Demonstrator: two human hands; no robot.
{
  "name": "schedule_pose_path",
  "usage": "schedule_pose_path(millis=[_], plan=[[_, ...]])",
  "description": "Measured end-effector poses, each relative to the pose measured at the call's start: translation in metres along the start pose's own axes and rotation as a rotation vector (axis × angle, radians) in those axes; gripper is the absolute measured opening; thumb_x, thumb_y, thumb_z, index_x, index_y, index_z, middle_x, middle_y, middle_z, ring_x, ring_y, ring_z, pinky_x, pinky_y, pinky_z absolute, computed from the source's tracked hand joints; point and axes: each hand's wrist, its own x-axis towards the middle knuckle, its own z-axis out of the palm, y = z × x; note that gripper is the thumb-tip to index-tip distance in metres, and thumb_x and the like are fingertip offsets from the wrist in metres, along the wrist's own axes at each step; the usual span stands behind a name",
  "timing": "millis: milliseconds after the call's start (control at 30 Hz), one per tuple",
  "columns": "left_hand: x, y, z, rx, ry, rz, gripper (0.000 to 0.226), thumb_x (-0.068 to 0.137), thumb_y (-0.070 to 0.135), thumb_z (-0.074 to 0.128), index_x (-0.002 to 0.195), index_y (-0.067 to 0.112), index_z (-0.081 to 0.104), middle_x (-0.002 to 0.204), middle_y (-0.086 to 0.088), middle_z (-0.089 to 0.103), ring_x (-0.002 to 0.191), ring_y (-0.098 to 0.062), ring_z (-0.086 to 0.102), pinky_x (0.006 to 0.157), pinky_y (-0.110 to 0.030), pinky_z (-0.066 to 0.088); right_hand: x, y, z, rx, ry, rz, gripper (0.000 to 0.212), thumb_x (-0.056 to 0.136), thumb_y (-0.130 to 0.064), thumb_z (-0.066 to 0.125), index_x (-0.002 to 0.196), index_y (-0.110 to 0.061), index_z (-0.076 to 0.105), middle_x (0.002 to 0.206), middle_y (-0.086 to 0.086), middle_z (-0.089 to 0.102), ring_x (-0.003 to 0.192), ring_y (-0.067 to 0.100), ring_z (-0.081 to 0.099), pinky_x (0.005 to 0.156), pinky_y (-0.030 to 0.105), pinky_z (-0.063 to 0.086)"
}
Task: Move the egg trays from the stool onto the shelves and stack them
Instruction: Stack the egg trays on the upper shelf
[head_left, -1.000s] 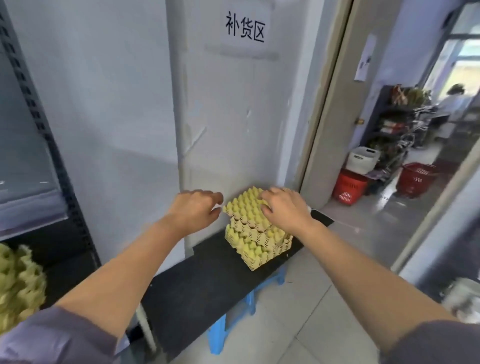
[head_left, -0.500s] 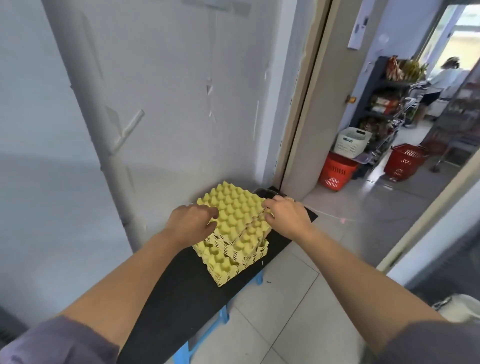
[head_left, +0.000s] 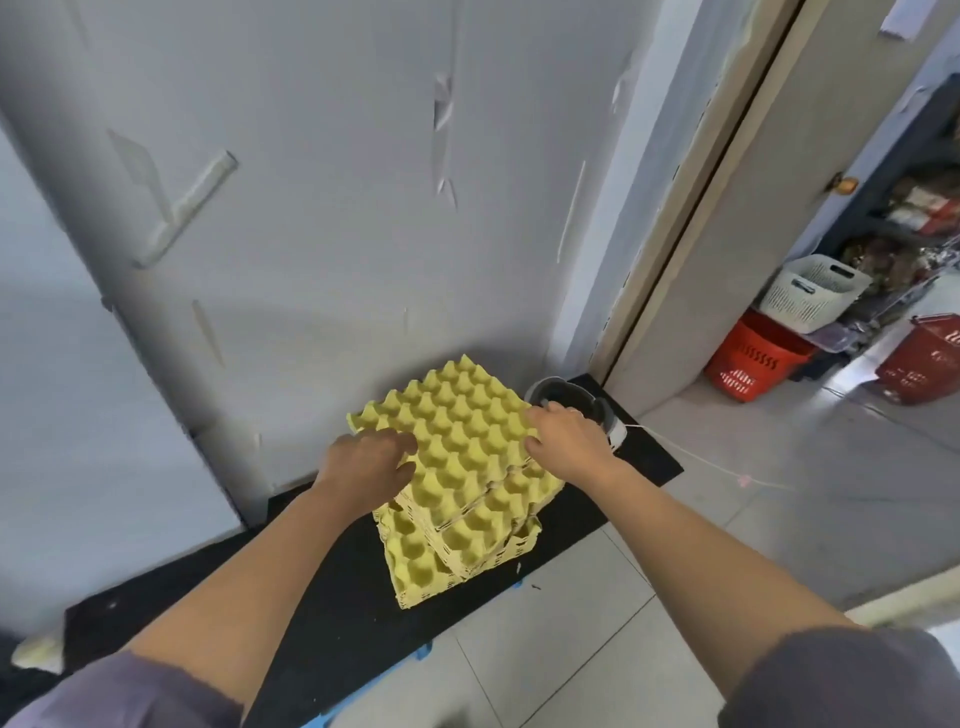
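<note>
A stack of yellow moulded egg trays (head_left: 457, 447) stands on a long black-topped stool (head_left: 322, 613) with blue legs, close against the grey wall. The layers sit skewed against each other. My left hand (head_left: 366, 460) grips the left edge of the top tray, fingers curled over it. On the right edge my right hand (head_left: 563, 439) grips the same top tray. Both forearms reach in from below. The shelves are out of view.
A grey round container (head_left: 569, 397) sits on the stool just behind my right hand. An open doorway at right leads to a tiled floor with red baskets (head_left: 753, 364) and a white basket (head_left: 815, 291). The wall stands right behind the stack.
My view has swung right and down, and the shelf at left has left the frame. Both hands have closed in from above the stack onto the top tray's edges.
</note>
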Motion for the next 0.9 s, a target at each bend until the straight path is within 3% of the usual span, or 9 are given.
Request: schedule_pose_path(millis=[433,533,633,700,767,833,900], plan=[[0.093,0.006,0.098,-0.103,-0.200,-0.299,0.050,0.095,0.036,0.043,0.143,0.025,0.033,0.141,0.000,0.040,0.130,-0.023,0.038,0.098,-0.037,0.038,0.125,0.064,0.076,0.037,-0.209,0.018,0.041,0.096,-0.031,0.045,0.131,-0.010,0.045,0.125,0.013,0.047,0.116,0.034,0.046,0.091,0.045,0.044],[0.102,0.011,0.120,-0.203,-0.197,-0.482,0.059,0.093,0.034,0.047,0.146,0.022,0.025,0.150,-0.004,0.027,0.135,-0.027,0.029,0.101,-0.039,0.037,0.143,0.077,0.097,0.057,-0.222,0.046,0.044,0.096,-0.029,0.046,0.135,-0.009,0.041,0.130,0.014,0.044,0.120,0.035,0.044,0.095,0.046,0.044],[0.107,0.017,0.142,-0.460,-0.133,-0.761,0.065,0.092,0.026,0.050,0.148,0.014,0.018,0.151,-0.010,0.018,0.135,-0.033,0.023,0.104,-0.043,0.032,0.159,0.088,0.115,0.105,-0.244,0.104,0.057,0.097,-0.027,0.045,0.147,-0.007,0.025,0.142,0.017,0.034,0.129,0.038,0.037,0.101,0.046,0.038],[0.111,0.018,0.158,-0.673,-0.114,-0.946,0.066,0.092,0.026,0.049,0.147,0.010,0.017,0.147,-0.013,0.022,0.130,-0.037,0.029,0.101,-0.045,0.034,0.171,0.095,0.127,0.153,-0.285,0.137,0.061,0.098,-0.027,0.043,0.149,-0.005,0.019,0.146,0.019,0.032,0.130,0.039,0.038,0.102,0.046,0.037],[0.112,0.018,0.165,-0.832,-0.083,-1.063,0.055,0.090,0.026,0.048,0.139,0.006,0.031,0.136,-0.017,0.035,0.109,-0.036,0.047,0.090,-0.044,0.044,0.179,0.099,0.134,0.215,-0.309,0.176,0.052,0.098,-0.028,0.043,0.143,-0.002,0.031,0.139,0.020,0.040,0.123,0.038,0.047,0.096,0.044,0.042],[0.112,0.019,0.170,-0.838,-0.052,-1.092,0.037,0.090,0.018,0.046,0.122,0.001,0.047,0.124,-0.020,0.047,0.086,-0.028,0.051,0.074,-0.038,0.045,0.185,0.103,0.140,0.275,-0.281,0.214,0.039,0.098,-0.030,0.045,0.124,-0.002,0.049,0.125,0.018,0.049,0.109,0.036,0.054,0.086,0.042,0.045],[0.112,0.017,0.174,-0.789,-0.021,-1.107,0.029,0.088,0.009,0.046,0.114,-0.003,0.051,0.119,-0.022,0.051,0.091,-0.033,0.054,0.070,-0.038,0.044,0.191,0.106,0.142,0.324,-0.237,0.258,0.031,0.096,-0.028,0.048,0.113,-0.003,0.055,0.117,0.017,0.054,0.101,0.035,0.057,0.079,0.039,0.045]])
